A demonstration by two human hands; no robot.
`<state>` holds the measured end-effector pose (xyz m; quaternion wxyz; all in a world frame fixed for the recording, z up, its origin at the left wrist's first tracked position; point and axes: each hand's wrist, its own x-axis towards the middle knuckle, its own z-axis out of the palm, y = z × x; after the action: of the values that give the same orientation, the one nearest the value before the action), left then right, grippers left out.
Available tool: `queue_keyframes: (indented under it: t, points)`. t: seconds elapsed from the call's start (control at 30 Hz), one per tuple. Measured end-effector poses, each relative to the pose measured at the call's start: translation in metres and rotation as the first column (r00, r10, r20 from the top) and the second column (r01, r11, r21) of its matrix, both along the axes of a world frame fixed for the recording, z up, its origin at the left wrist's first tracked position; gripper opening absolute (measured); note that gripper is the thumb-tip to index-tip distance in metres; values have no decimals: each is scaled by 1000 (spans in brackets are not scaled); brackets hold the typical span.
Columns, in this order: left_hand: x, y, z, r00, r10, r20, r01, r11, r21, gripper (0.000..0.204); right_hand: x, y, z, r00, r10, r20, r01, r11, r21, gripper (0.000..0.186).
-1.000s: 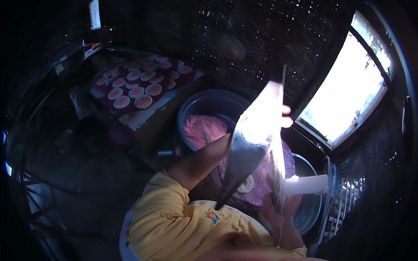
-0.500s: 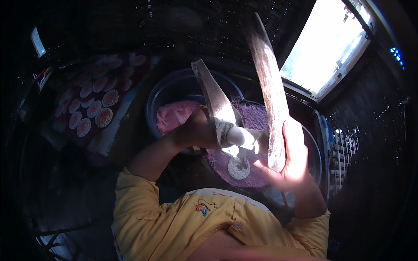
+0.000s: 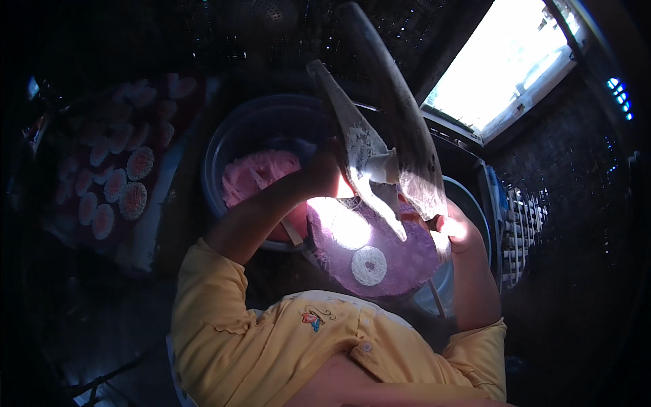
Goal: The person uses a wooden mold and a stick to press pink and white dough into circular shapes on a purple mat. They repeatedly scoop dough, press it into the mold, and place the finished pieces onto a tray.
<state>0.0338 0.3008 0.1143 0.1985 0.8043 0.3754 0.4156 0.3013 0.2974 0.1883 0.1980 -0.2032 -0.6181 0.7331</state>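
Note:
My left hand (image 3: 325,173) grips a pale, flour-dusted wooden board (image 3: 356,142), its fingers partly hidden behind it. My right hand (image 3: 453,230) holds the lower end of a longer, weathered wooden bar (image 3: 407,115). A white cylinder (image 3: 382,167) sits between the two pieces. Below them is a round purple mat (image 3: 400,264), with a white lacy ring (image 3: 369,266) near its front and a sunlit patch over the upper left part.
A blue basin (image 3: 224,136) with pink paste (image 3: 254,176) stands behind the mat. At left, pink-and-white rounds (image 3: 135,200) lie on a dark red sheet. A pale basin (image 3: 475,203) sits at right, beneath a bright window (image 3: 495,74) in the dark woven wall.
The long bar has tilted leftward and the pale board has risen with the cylinder. The white ring on the mat is more exposed. The view has shifted slightly.

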Motion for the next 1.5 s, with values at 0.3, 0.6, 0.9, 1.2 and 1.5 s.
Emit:
queue_keyframes:
  t: [0.3, 0.6, 0.9, 1.2, 1.5]
  points:
    - [0, 38, 120, -369, -637, 677, 850, 64, 523, 111, 30, -14, -33, 898, 314, -308, -376, 911, -169, 106]
    - [-8, 106, 36, -154, -381, 912, 771, 531, 352, 61, 20, 17, -32, 979, 181, 93, -133, 916, -379, 112]
    - [-42, 135, -44, -407, -144, 902, 715, 565, 412, 49, -5, 39, -62, 986, -10, 169, 93, 865, -494, 67]
    - [-41, 142, -48, -429, -208, 879, 686, 558, 467, 39, -11, 47, -43, 943, -15, 333, 109, 958, -265, 67]
    - [-3, 122, -52, -360, 6, 933, 647, 722, 245, 33, 15, 32, -32, 916, -45, 398, 154, 957, -246, 66]
